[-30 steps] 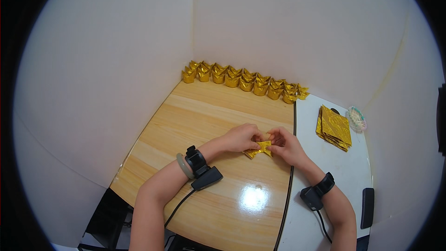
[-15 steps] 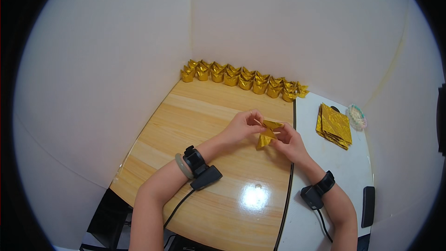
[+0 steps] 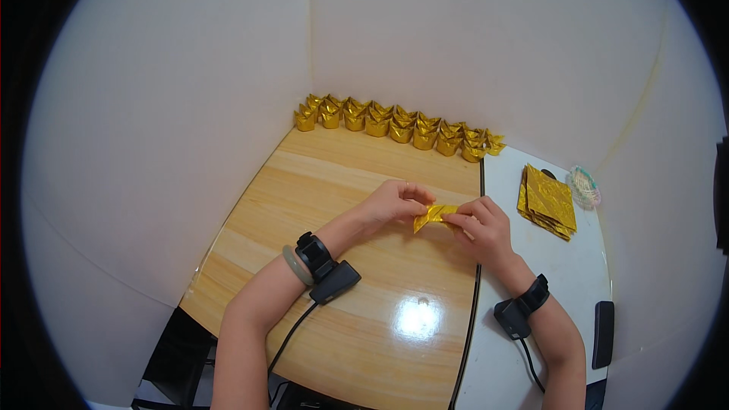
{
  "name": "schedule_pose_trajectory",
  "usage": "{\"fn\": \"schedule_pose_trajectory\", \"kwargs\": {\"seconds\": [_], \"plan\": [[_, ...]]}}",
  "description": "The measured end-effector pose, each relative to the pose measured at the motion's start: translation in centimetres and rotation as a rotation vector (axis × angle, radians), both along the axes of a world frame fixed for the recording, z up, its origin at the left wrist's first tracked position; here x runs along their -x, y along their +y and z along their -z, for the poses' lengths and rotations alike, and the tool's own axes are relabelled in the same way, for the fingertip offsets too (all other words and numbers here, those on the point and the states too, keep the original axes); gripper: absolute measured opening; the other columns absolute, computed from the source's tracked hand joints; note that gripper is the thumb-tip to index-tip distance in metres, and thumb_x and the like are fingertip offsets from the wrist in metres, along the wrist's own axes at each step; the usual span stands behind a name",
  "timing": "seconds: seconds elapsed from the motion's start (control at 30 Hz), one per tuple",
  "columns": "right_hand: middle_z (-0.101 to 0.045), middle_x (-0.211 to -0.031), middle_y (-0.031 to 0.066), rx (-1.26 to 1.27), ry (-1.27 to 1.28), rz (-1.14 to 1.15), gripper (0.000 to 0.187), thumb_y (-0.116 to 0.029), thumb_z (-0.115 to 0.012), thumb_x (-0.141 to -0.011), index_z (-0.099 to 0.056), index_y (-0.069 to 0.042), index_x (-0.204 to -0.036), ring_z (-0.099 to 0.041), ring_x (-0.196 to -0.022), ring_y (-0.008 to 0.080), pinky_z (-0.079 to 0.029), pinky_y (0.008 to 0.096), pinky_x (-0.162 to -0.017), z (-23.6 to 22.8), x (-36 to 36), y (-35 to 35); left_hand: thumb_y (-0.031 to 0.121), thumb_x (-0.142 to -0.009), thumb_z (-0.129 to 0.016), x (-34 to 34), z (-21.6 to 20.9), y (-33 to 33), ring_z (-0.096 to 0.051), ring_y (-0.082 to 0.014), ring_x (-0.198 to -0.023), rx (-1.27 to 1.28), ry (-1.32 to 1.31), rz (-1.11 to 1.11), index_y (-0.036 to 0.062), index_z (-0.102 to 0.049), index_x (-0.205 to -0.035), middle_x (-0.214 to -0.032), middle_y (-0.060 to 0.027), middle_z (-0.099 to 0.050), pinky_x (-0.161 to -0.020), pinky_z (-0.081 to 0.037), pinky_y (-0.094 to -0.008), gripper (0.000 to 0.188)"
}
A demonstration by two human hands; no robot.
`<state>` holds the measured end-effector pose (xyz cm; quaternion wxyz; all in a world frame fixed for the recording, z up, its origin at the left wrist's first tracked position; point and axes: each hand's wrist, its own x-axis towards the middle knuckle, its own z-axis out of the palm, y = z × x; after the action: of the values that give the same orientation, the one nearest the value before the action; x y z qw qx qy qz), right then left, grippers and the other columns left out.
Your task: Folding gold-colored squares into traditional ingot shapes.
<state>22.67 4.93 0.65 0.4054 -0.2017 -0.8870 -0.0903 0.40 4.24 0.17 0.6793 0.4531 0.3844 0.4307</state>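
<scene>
Head view: my left hand (image 3: 395, 203) and right hand (image 3: 480, 228) both pinch the gold foil piece (image 3: 434, 216) just above the wooden table (image 3: 349, 175). I'd crease firmly, edges aligned, foil taut.

Along the back edge of the wooden table (image 3: 319, 205) there's a row of folded gold paper ingots (image 3: 395, 123), lined up against the white wall (image 3: 456, 38). Right next to it sits a white table (image 3: 531, 288) with a stack of flat gold paper sheets (image 3: 547, 201), a small round container (image 3: 585, 186) just beside that, and a dark flat object (image 3: 603, 334) near the right edge.
</scene>
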Motion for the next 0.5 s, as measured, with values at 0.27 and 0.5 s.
{"fn": "schedule_pose_trajectory", "kwargs": {"seconds": [0.27,0.5], "plan": [[-0.062,-0.089,-0.0018,0.299,-0.24,-0.198,0.023,-0.003,-0.065,-0.065,-0.065,-0.013,-0.086,-0.055,-0.09,0.0185,-0.042,0.0347,-0.079,0.6,-0.6,0.5,0.002,-0.073,-0.059,0.6,2.2,0.9,-0.06,-0.0166,-0.075,-0.466,0.492,0.114,-0.0007,-0.065,-0.094,-0.086,-0.0083,-0.066,-0.067,-0.049,-0.0279,0.021],[-0.062,-0.088,-0.0009,0.504,-0.248,-0.188,0.023,0.0,-0.061,-0.066,-0.064,-0.012,-0.085,-0.055,-0.089,0.0202,-0.043,0.034,-0.08,0.9,-0.9,1.1,0.01,-0.074,-0.066,0.7,2.2,0.4,-0.051,-0.0245,-0.086,-1.021,0.878,0.039,0.0096,-0.069,-0.09,-0.083,-0.0047,-0.061,-0.078,-0.044,-0.0325,0.016]]}}
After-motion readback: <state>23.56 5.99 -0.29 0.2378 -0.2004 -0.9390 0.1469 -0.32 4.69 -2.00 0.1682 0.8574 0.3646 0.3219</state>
